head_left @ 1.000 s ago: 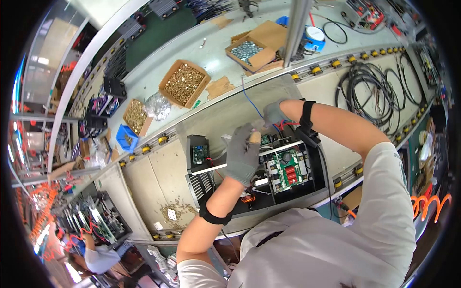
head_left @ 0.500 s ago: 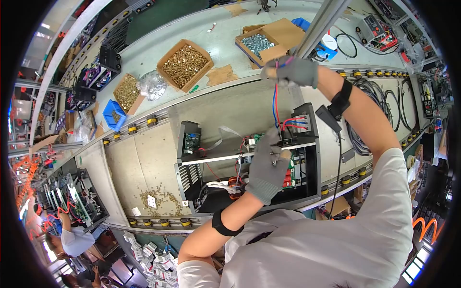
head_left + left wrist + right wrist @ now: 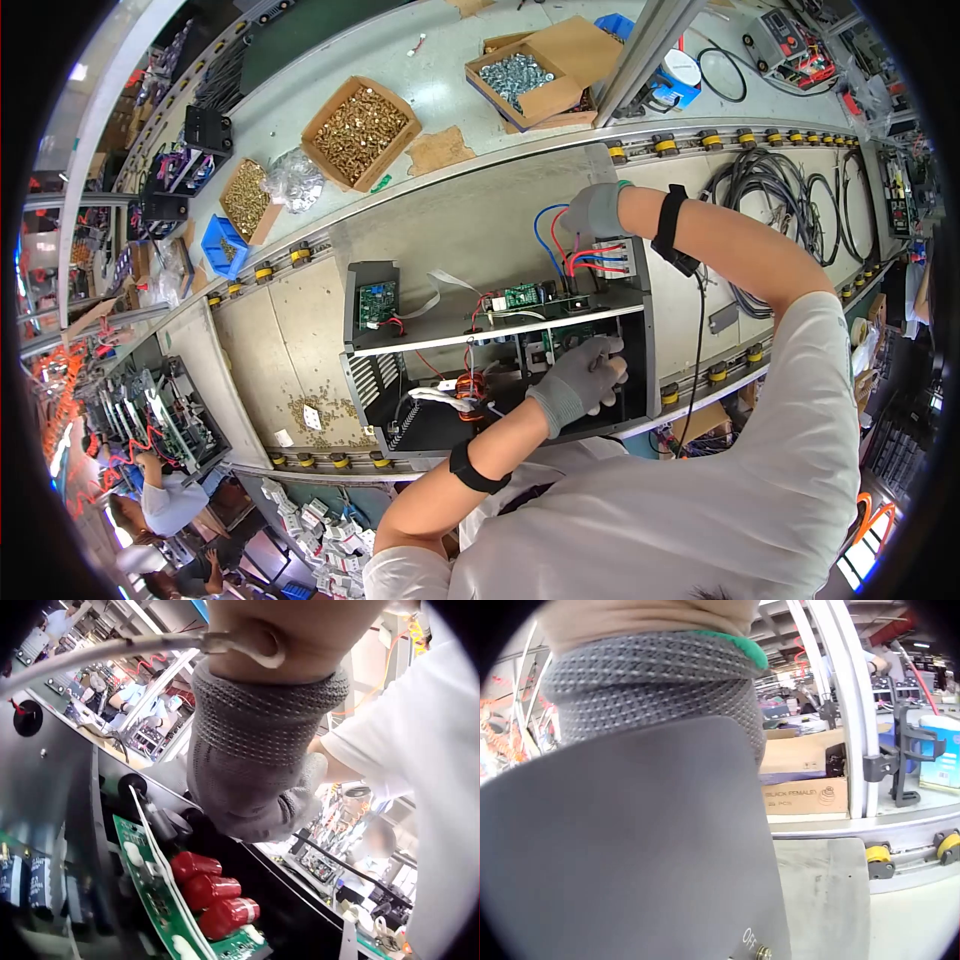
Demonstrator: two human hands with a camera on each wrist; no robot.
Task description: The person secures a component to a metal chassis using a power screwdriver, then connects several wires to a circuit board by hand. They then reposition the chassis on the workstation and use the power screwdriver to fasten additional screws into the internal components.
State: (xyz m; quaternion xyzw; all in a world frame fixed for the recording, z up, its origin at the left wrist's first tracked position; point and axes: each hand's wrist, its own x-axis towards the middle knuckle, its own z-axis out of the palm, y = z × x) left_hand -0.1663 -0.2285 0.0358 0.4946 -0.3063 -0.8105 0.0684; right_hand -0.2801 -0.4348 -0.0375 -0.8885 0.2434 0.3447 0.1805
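A black metal chassis (image 3: 500, 415) lies below me, its side compartments holding circuit boards and wires. My gloved left hand (image 3: 580, 382) is over its near right compartment with fingers bent; I cannot tell whether they hold anything. In the left wrist view, a green board (image 3: 154, 889) with red cylindrical components (image 3: 212, 889) sits below that hand. My gloved right hand (image 3: 596, 212) grips the upper ends of a blue wire (image 3: 540, 228) and a red wire (image 3: 556, 236), which loop up from the far right corner. A grey panel (image 3: 630, 832) marked OFF hides its fingers in the right wrist view.
Open boxes of brass-coloured screws (image 3: 361, 135) and silvery fasteners (image 3: 515, 78) stand on the far bench, near a metal post (image 3: 650, 60). Coiled black cables (image 3: 765, 200) lie to the right. Small loose parts (image 3: 325, 415) are scattered at left. Rollers (image 3: 665, 145) line the rails.
My right hand first rose with the red and blue wires, then came back down toward the chassis, bending them into loops. My left hand has moved right and nearer, off the middle divider.
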